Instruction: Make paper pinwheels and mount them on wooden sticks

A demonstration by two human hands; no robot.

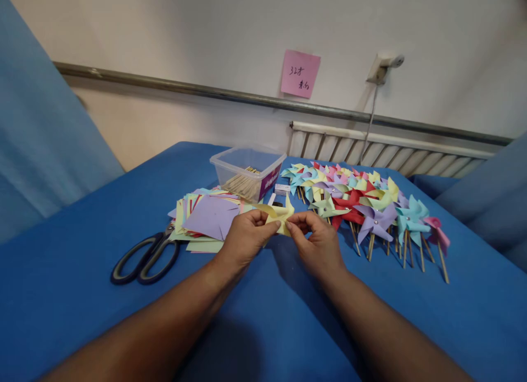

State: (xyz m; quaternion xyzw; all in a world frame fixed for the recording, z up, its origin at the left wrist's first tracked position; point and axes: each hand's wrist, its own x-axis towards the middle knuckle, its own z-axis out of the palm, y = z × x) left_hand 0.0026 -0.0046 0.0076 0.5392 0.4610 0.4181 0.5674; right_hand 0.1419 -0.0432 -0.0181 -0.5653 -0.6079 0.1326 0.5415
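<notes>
Both hands are pinching the yellow paper piece (279, 216) at frame centre — left hand (244, 238) clamped on its left edge, right hand (317, 240) on its right; it is lying crosswise between them, equally near each, just above the desk (82, 272).

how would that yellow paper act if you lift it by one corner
The yellow paper is probably floppy: its thin flaps already curl between the left hand and right hand. Likely very light, so it may crease or tear easily.
</notes>
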